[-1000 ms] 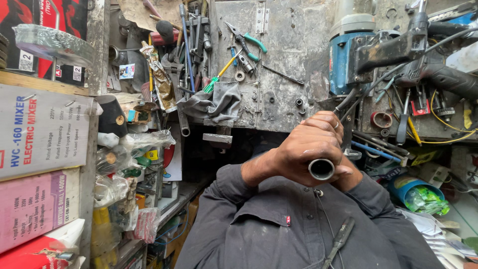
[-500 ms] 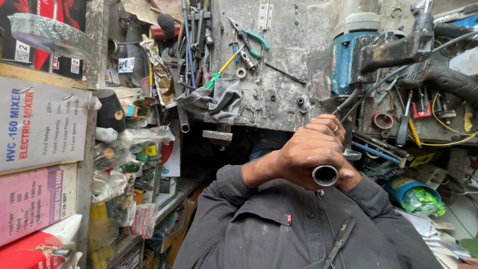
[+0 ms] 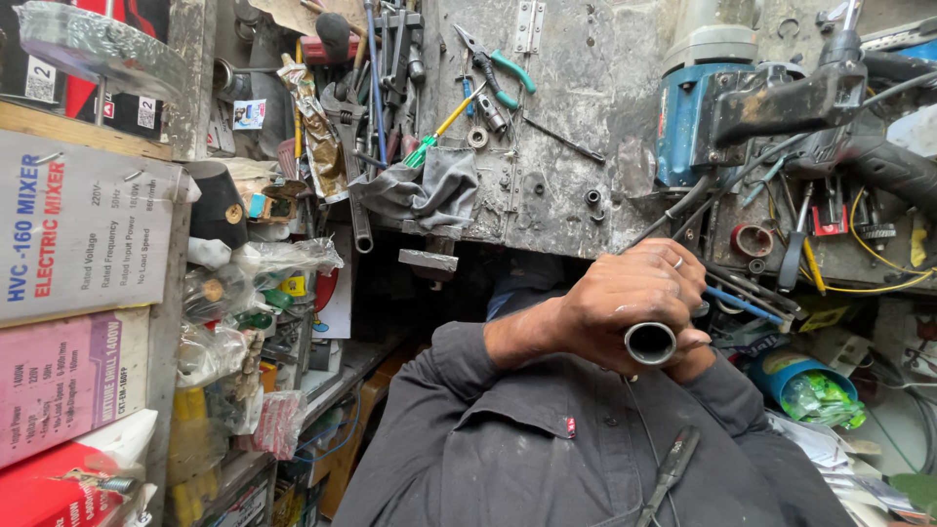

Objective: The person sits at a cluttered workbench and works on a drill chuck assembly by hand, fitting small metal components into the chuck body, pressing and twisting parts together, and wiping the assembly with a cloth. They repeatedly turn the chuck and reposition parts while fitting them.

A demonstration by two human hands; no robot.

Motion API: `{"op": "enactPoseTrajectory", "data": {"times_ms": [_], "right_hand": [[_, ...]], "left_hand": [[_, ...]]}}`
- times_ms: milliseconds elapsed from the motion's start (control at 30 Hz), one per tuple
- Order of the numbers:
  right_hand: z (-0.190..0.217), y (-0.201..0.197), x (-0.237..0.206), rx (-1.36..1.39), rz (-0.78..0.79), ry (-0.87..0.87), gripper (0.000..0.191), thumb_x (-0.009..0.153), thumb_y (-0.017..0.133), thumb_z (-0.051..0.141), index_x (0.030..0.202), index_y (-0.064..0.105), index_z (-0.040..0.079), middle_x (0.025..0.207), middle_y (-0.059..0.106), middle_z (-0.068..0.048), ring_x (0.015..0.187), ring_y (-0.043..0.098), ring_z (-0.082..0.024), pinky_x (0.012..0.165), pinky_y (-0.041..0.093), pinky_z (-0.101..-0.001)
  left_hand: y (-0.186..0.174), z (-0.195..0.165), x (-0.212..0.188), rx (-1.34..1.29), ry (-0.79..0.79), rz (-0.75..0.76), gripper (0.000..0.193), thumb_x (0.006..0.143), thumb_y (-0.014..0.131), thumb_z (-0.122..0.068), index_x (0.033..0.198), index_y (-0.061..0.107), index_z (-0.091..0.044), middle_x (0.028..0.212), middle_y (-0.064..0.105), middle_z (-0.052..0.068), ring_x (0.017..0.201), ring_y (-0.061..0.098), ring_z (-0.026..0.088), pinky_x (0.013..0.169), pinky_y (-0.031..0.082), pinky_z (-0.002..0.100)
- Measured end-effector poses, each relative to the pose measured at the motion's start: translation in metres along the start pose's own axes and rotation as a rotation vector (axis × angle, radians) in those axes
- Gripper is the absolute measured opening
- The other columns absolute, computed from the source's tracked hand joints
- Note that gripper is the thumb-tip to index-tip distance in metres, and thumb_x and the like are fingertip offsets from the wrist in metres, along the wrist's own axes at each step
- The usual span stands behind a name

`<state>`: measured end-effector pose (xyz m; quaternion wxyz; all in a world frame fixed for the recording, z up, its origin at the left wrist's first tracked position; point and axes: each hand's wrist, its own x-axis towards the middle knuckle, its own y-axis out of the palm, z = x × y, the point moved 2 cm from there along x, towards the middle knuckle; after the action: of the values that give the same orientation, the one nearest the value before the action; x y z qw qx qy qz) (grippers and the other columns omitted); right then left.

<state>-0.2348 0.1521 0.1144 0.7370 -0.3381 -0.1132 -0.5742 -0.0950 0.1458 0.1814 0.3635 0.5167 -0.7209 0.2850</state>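
Grip: both hands point(image 3: 634, 303) wrapped tight around a metal tube point(image 3: 650, 343); which hand lies on top I cannot tell.
Tube: open round end faces the camera, above the dark shirt point(image 3: 547, 449).
Above tube: blue power tool point(image 3: 698, 107), pliers point(image 3: 493, 68).
Left of tube: grey rag point(image 3: 429, 190), cardboard boxes point(image 3: 78, 234).

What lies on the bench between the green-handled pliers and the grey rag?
In the head view, between the green-handled pliers and the grey rag lies a yellow-shafted, green-handled screwdriver, its handle end reaching the rag.
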Motion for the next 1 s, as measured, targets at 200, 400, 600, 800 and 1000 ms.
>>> {"op": "enactPoseTrajectory", "data": {"times_ms": [200, 400, 600, 800, 1000], "right_hand": [[0.007, 0.002, -0.004, 0.039, -0.075, -0.008, 0.037, 0.097, 0.054, 0.045, 0.086, 0.055, 0.009, 0.083, 0.057, -0.003, 0.08, 0.064, -0.022, 0.077, 0.05, -0.0325], [0.009, -0.004, -0.001, -0.037, -0.052, -0.032, 0.037, 0.088, 0.051, 0.044, 0.075, 0.051, 0.01, 0.071, 0.05, -0.003, 0.066, 0.058, -0.02, 0.07, 0.047, -0.0332], [0.008, -0.005, -0.004, -0.002, -0.028, -0.03, 0.033, 0.089, 0.054, 0.039, 0.076, 0.051, 0.009, 0.071, 0.05, -0.002, 0.065, 0.058, -0.02, 0.068, 0.047, -0.0334], [0.011, -0.006, -0.006, -0.022, -0.031, -0.037, 0.032, 0.089, 0.055, 0.037, 0.076, 0.052, 0.009, 0.071, 0.051, -0.003, 0.065, 0.059, -0.02, 0.067, 0.047, -0.0338], [0.01, -0.004, -0.006, -0.032, -0.035, -0.047, 0.03, 0.089, 0.056, 0.035, 0.076, 0.053, 0.008, 0.07, 0.052, -0.003, 0.064, 0.059, -0.021, 0.066, 0.048, -0.0342]], "left_hand": [[0.004, -0.003, 0.0, -0.022, -0.045, -0.019, 0.02, 0.087, 0.081, -0.003, 0.092, 0.062, -0.006, 0.087, 0.066, 0.009, 0.083, 0.069, 0.027, 0.075, 0.059, 0.037], [0.005, -0.005, 0.002, -0.076, -0.042, -0.053, 0.018, 0.088, 0.078, 0.0, 0.094, 0.062, -0.006, 0.088, 0.066, 0.01, 0.084, 0.07, 0.028, 0.078, 0.06, 0.037], [0.009, -0.007, 0.003, -0.138, -0.066, -0.096, 0.016, 0.09, 0.076, 0.0, 0.094, 0.061, -0.006, 0.087, 0.066, 0.009, 0.08, 0.069, 0.026, 0.08, 0.061, 0.038], [0.009, -0.013, 0.003, -0.121, -0.116, -0.073, 0.017, 0.087, 0.078, -0.001, 0.093, 0.063, -0.006, 0.085, 0.065, 0.009, 0.08, 0.069, 0.027, 0.073, 0.058, 0.036], [0.01, -0.011, 0.004, -0.146, -0.102, -0.091, 0.018, 0.088, 0.077, 0.001, 0.093, 0.062, -0.006, 0.085, 0.064, 0.008, 0.079, 0.068, 0.024, 0.073, 0.056, 0.034]]}}
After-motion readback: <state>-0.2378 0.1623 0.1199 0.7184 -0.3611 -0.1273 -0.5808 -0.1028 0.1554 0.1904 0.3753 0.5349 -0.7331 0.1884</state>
